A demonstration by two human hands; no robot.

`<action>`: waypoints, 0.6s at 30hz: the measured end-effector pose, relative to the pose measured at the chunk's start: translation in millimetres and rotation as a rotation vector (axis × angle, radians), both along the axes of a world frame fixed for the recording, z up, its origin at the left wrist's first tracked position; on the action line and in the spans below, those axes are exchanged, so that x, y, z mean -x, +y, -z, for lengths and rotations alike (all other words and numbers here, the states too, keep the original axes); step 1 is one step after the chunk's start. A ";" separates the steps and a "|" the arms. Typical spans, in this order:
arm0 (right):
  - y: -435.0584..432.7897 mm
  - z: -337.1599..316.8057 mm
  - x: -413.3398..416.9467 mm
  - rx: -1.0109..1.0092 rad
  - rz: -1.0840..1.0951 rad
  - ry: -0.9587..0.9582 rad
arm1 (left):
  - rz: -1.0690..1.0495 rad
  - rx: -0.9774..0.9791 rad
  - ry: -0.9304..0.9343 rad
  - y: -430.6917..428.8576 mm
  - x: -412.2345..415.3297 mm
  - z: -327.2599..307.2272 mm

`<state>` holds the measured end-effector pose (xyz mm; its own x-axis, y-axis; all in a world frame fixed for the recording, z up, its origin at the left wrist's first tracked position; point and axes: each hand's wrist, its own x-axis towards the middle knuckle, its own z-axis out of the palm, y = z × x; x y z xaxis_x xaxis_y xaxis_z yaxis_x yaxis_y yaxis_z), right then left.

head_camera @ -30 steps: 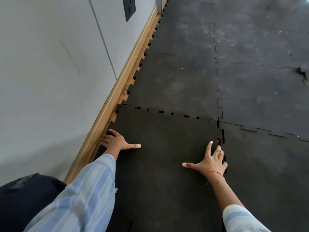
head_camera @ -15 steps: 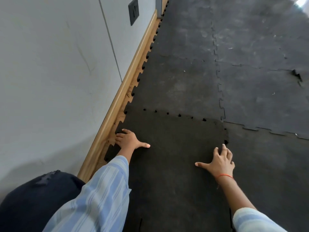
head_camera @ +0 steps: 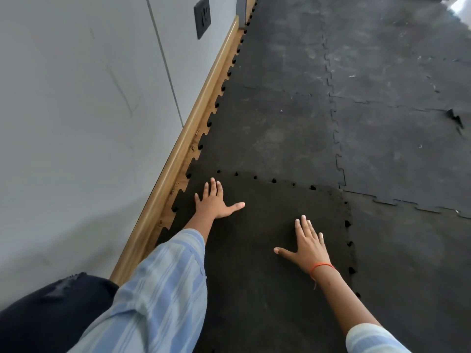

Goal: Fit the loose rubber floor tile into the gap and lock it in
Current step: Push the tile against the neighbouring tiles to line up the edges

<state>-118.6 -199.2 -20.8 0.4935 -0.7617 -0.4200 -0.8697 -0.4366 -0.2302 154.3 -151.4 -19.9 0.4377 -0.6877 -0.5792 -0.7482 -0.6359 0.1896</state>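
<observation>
The loose rubber tile, dark black with jigsaw teeth, lies in the gap between the skirting and the laid grey tiles. Small dark holes still show along its far seam and its right seam. My left hand rests flat on the tile's far left corner, fingers spread, thumb out to the right. My right hand lies flat with fingers apart near the tile's right edge, a red thread on its wrist. Neither hand grips anything.
A wooden skirting board runs along the grey wall on the left, with a dark wall plate higher up. Laid grey tiles stretch ahead and to the right; one has a lifted torn corner.
My left hand has slid forward from the tile's left edge onto its far left corner and flattened. My right hand has moved inward off the right seam. The tile sits closer to its neighbours.
</observation>
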 end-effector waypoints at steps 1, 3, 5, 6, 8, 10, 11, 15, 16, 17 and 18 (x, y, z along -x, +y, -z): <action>-3.5 1.5 -6.3 -0.015 -0.031 -0.012 | 0.020 0.000 0.029 -7.2 -7.6 0.8; -13.5 3.2 -19.2 -0.033 -0.077 -0.021 | 0.060 0.002 0.044 -17.0 -21.5 2.9; -25.9 4.8 -28.4 -0.043 -0.110 0.002 | 0.092 -0.003 0.034 -22.0 -29.4 6.9; -32.7 6.0 -31.5 -0.054 -0.121 0.016 | 0.102 -0.013 0.027 -23.0 -30.6 9.0; -43.7 7.7 -35.9 -0.090 -0.128 0.029 | 0.117 -0.035 0.012 -23.0 -28.9 12.3; -50.8 7.6 -39.6 -0.118 -0.129 0.032 | 0.129 -0.060 -0.003 -24.0 -28.4 14.4; -53.3 7.1 -41.3 -0.131 -0.130 0.033 | 0.127 -0.078 -0.011 -25.8 -30.4 13.2; -62.9 5.0 -47.4 -0.152 -0.125 0.022 | 0.233 -0.061 -0.054 -40.7 -22.8 2.1; -65.7 4.4 -49.1 -0.155 -0.125 0.017 | 0.319 -0.013 -0.048 -42.5 -11.1 1.8; -69.5 3.8 -50.2 -0.156 -0.127 0.008 | 0.389 0.036 -0.037 -42.8 2.5 4.4; -74.1 2.4 -50.6 -0.157 -0.128 -0.005 | 0.424 0.073 -0.026 -42.5 14.9 9.0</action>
